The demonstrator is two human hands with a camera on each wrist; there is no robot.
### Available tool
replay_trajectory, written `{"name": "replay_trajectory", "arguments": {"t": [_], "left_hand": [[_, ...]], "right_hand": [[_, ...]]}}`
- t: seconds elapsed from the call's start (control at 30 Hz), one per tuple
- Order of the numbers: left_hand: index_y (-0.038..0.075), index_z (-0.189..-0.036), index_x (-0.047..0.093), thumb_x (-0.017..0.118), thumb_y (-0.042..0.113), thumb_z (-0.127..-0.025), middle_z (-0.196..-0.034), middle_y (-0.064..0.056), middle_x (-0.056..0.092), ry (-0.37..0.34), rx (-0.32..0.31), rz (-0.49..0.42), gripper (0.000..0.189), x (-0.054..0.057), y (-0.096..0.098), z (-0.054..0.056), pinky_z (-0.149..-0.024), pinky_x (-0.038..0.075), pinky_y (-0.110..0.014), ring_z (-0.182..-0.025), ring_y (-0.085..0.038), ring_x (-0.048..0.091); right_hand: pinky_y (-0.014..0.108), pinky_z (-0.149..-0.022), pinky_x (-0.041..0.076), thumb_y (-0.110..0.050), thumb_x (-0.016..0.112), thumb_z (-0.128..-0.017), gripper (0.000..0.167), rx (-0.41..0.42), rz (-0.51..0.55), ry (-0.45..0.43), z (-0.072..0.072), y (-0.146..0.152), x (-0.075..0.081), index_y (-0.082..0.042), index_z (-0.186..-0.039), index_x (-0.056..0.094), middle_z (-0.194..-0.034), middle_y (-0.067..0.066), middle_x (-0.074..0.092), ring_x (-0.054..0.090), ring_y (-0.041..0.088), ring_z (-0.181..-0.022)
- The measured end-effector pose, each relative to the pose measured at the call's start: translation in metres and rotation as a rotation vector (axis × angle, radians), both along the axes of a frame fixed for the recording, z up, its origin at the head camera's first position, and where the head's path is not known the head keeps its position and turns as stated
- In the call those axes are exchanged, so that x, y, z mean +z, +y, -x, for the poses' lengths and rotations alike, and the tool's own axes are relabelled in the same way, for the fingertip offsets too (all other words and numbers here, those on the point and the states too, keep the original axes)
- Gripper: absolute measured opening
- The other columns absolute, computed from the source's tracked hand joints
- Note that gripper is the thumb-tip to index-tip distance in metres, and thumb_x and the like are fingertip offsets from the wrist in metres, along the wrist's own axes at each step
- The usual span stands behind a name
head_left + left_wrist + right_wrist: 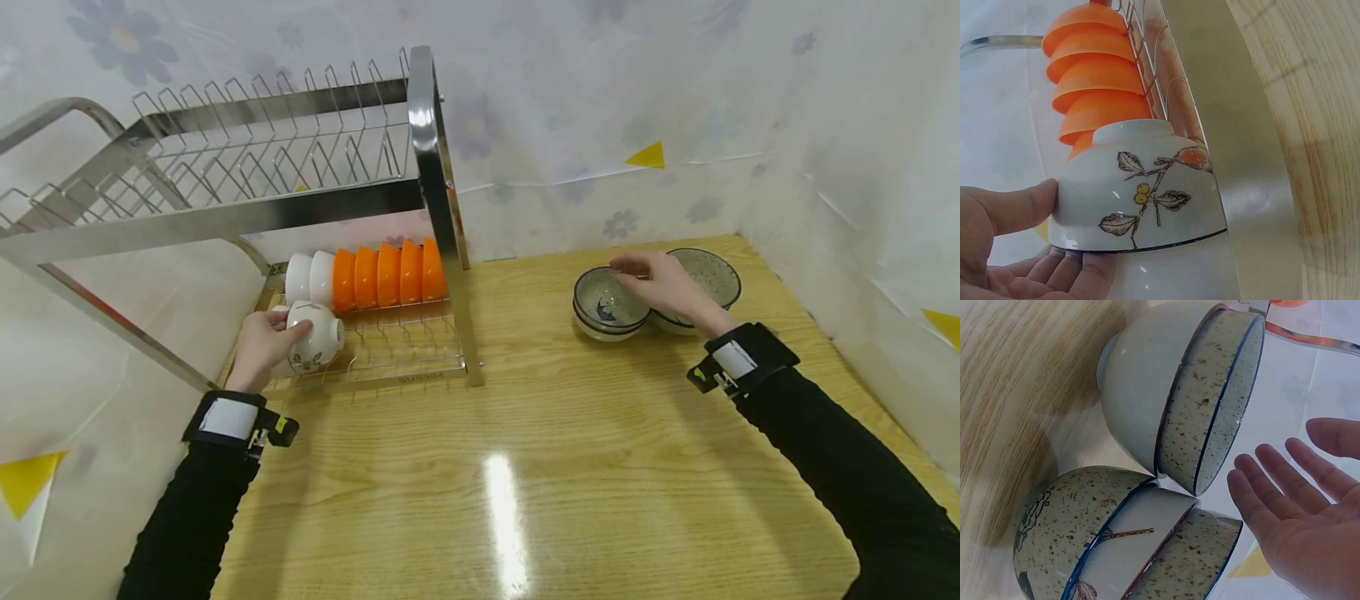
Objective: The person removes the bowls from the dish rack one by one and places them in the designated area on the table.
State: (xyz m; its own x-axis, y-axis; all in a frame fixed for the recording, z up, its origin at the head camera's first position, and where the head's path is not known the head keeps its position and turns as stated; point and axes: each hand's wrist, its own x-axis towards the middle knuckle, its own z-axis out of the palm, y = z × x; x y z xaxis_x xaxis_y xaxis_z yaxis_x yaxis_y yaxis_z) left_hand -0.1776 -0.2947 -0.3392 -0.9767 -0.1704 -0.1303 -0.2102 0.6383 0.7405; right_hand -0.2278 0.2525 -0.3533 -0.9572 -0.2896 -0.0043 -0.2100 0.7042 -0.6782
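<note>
My left hand (258, 346) pinches a white bowl (318, 336) with a brown leaf and berry print, thumb on its outside and fingers at the rim. In the left wrist view the bowl (1141, 194) lies on its side on the rack's lower tier, against another white surface (1172, 275). My right hand (660, 287) hovers over two stacks of bowls, its fingers (1279, 487) extended and holding nothing. The smaller stack (609, 321) has speckled bowls with dark rims; the wider stack (712, 275) beside it is partly hidden by the hand.
A two-tier steel dish rack (225, 221) stands at the left. On its lower tier several orange bowls (388, 275) and white bowls (309, 277) stand in a row at the back. White patterned sheeting (525, 100) encloses the wooden table (465, 467).
</note>
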Motion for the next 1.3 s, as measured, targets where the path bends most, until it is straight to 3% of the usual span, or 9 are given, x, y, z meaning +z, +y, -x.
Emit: {"name": "replay_trajectory", "arguments": {"t": [0.37,0.67,1.13,1.3], "left_hand": [[-0.017,-0.144,0.039,0.052,0.019,-0.103,-0.143,-0.037,0.049,-0.036,0.054,-0.067,0.056,-0.001,0.003,-0.001,-0.114,0.043,-0.053,-0.13,-0.042,0.051],[-0.015,-0.144,0.041,0.053,0.02,-0.103,-0.144,-0.036,0.05,-0.012,0.084,-0.083,0.055,-0.002,0.007,-0.001,-0.113,0.044,-0.053,-0.129,-0.039,0.053],[-0.012,-0.141,0.047,0.057,0.018,-0.102,-0.137,-0.033,0.058,0.089,0.062,-0.075,0.05,0.013,0.032,-0.002,-0.111,0.046,-0.054,-0.124,-0.041,0.057],[-0.012,-0.141,0.047,0.058,0.017,-0.102,-0.138,-0.033,0.057,0.123,0.008,-0.09,0.05,0.016,0.042,-0.004,-0.108,0.048,-0.055,-0.124,-0.043,0.058]], "right_hand": [[0.058,-0.109,0.045,-0.019,0.049,-0.106,0.043,-0.005,0.018,0.01,0.0,0.0,0.0,0.003,-0.143,0.051,-0.145,0.029,0.053,0.05,0.046,-0.135],[0.059,-0.11,0.045,-0.019,0.049,-0.106,0.043,-0.008,0.019,0.003,0.0,0.0,0.001,0.002,-0.144,0.05,-0.146,0.029,0.052,0.048,0.046,-0.136],[0.058,-0.109,0.045,-0.023,0.05,-0.106,0.045,-0.008,0.025,-0.015,-0.001,-0.001,0.001,0.0,-0.144,0.05,-0.147,0.028,0.051,0.048,0.045,-0.137],[0.058,-0.109,0.045,-0.023,0.05,-0.106,0.044,-0.006,0.032,-0.001,-0.001,-0.002,0.001,0.001,-0.144,0.051,-0.146,0.028,0.053,0.05,0.045,-0.135]]}}
